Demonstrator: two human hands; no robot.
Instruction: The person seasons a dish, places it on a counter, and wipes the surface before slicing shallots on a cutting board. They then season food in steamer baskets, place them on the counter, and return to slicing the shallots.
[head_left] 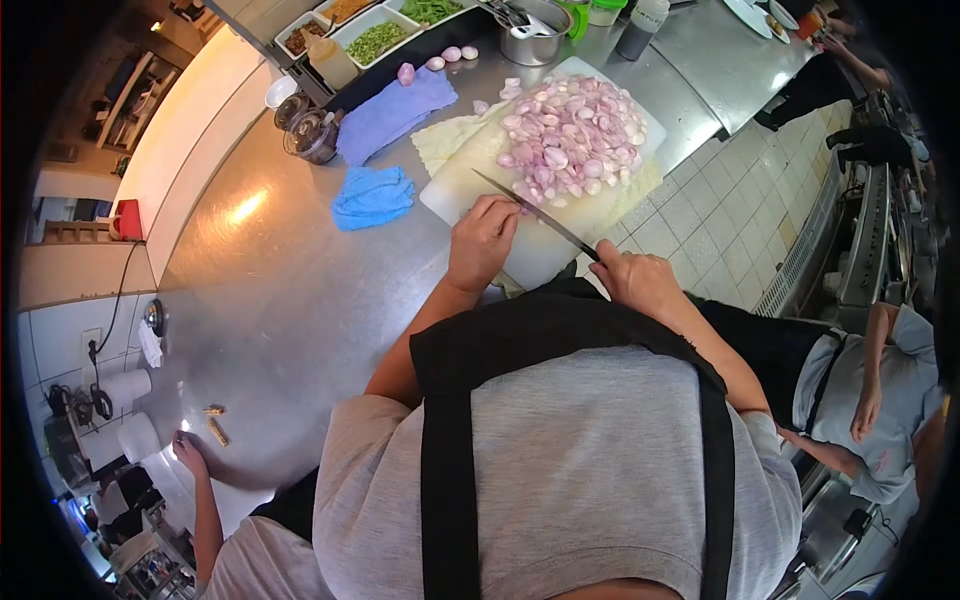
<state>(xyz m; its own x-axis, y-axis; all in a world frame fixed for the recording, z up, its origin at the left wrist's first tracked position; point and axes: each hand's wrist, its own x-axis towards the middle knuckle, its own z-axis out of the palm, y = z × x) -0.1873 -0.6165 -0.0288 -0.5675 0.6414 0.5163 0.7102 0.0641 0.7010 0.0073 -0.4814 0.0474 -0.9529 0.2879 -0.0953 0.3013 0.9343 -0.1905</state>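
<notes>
Slicing on the cutting board (455, 190), head view only. My right hand (640, 282) is closed round the handle of the knife (535, 212). The blade runs up and left from that fist, across the near bare part of the board, with its tip near the edge of the pile of shallots (572, 135). My left hand (483, 240) sits on the board just beside the blade, fingers curled under. Whether it pins a shallot I cannot tell, as the knuckles hide it.

The pile of peeled and cut shallots covers the far half of the board. A few whole shallots (452, 54) lie beyond it, by a purple cloth (395, 112). A blue cloth (372, 197) lies on the steel counter (270, 300), left of the board. Another person's hand (188, 455) rests on the counter at lower left, well apart from mine.

Step, as I judge it: mid-cut, blade set beside the guiding hand. The next stroke calls for left fingertips tucked back, the blade flat to the knuckles, and a straight push down. The risk is the edge riding so close to the left hand.
</notes>
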